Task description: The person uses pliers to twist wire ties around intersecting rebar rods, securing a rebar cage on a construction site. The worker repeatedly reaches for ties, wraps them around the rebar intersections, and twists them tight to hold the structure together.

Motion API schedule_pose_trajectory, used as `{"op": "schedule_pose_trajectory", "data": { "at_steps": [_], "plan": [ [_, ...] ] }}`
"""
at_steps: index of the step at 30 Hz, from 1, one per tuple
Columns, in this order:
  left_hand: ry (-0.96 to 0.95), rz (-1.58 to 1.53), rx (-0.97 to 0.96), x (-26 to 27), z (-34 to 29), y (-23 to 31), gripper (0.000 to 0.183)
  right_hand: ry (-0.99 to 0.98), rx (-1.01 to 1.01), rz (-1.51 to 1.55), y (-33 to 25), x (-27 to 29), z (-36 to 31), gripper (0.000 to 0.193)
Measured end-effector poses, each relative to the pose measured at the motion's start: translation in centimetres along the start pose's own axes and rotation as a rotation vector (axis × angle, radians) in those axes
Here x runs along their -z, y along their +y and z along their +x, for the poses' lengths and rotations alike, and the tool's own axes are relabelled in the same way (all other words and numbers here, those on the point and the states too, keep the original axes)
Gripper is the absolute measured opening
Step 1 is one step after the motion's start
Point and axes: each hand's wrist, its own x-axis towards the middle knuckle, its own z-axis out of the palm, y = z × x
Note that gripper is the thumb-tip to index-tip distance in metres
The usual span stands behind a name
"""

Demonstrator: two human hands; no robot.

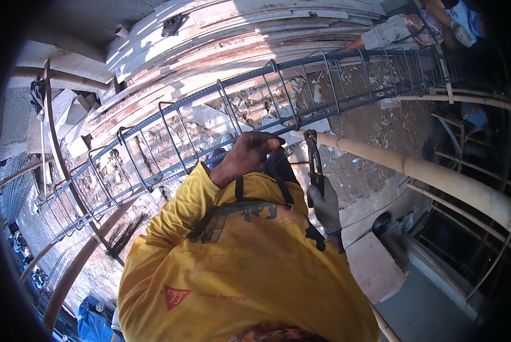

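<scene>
A long rebar cage (221,108) of dark bars and square stirrups lies across the view over rubble. My bare left hand (248,153) reaches out of a yellow sleeve to the cage's near lower bar, its fingers curled around a thin tie wire (294,149) at the bar. To its right, my grey-gloved right hand (325,206) grips the handles of dark metal pincers (312,159). The jaws point up at the same bar, beside the left fingertips. My yellow shirt hides whatever lies below the hands.
A thick bamboo pole (438,178) runs from the hands to the right, with thinner poles and a drop behind it. Weathered wooden planks (238,28) lie beyond the cage. Another person (415,25) crouches at the cage's far right end. A blue tarp (93,322) lies lower left.
</scene>
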Motion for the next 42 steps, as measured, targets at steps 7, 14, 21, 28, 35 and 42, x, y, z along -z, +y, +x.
{"op": "schedule_pose_trajectory", "data": {
  "at_steps": [7, 14, 21, 28, 35, 42],
  "plan": [
    [0.125, -0.124, -0.104, -4.6, 0.5, -0.5, 0.032, -0.158, 0.132, 0.061, 0.3, 4.6, 2.1, 0.03],
    [-0.086, -0.54, -0.06, -11.7, 0.5, -1.1, 0.018, -0.253, 0.353, 0.072, 3.2, 10.5, 2.4, 0.024],
    [0.002, -0.867, -0.019, -21.1, -2.4, -3.5, 0.014, -0.484, 0.471, -0.248, 9.3, 10.7, 5.8, 0.031],
    [0.128, -0.899, -0.088, -26.5, -6.6, -9.5, 0.014, -0.638, 0.399, -0.236, 15.2, 9.4, 6.7, 0.066],
    [0.063, -1.216, -0.216, -27.1, -7.1, -8.1, 0.027, -0.78, 0.53, -0.163, 16.8, 7.5, 6.4, 0.083],
    [0.325, -0.745, -0.46, -19.9, -10.2, -5.6, 0.024, -0.756, 0.347, 0.052, 13.8, 2.7, 7.9, 0.053]
  ]
}}
